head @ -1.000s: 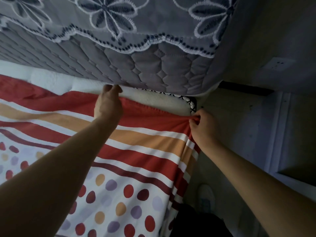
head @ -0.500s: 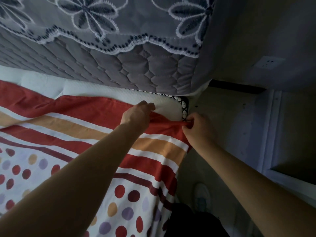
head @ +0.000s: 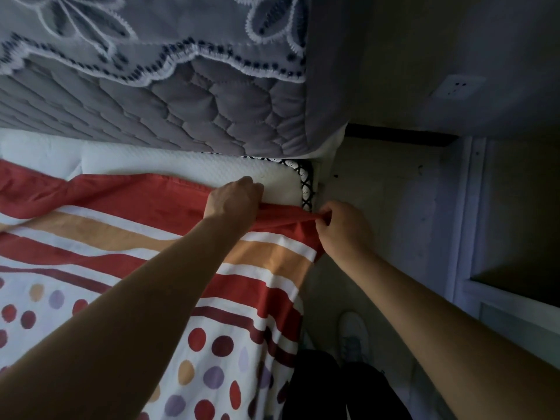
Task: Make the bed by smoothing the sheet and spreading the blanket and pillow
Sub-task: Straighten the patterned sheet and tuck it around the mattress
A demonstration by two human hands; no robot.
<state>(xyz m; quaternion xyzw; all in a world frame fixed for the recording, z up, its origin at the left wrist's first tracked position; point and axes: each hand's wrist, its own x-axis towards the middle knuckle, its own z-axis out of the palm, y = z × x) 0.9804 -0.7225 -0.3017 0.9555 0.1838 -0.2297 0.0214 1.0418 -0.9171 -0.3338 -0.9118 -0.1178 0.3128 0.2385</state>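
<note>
at the mattress (head: 181, 168) corner, our left hand (head: 233, 198) grips the red top edge of the sheet (head: 121, 237) with curled fingers; our right hand (head: 339, 225) pinches its bunched corner.

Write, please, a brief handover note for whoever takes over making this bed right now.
Left hand grips the red top hem of the striped sheet near the mattress corner. Right hand pinches the sheet's bunched corner at the bed's edge.
The sheet lies spread over the white mattress; a bare strip shows below the grey quilted headboard cover.
Done: sheet mostly laid flat.
Left: probably draw hem and corner up toward the headboard and smooth the wavy hem at the far left. Blanket and pillow are not in view.
</note>
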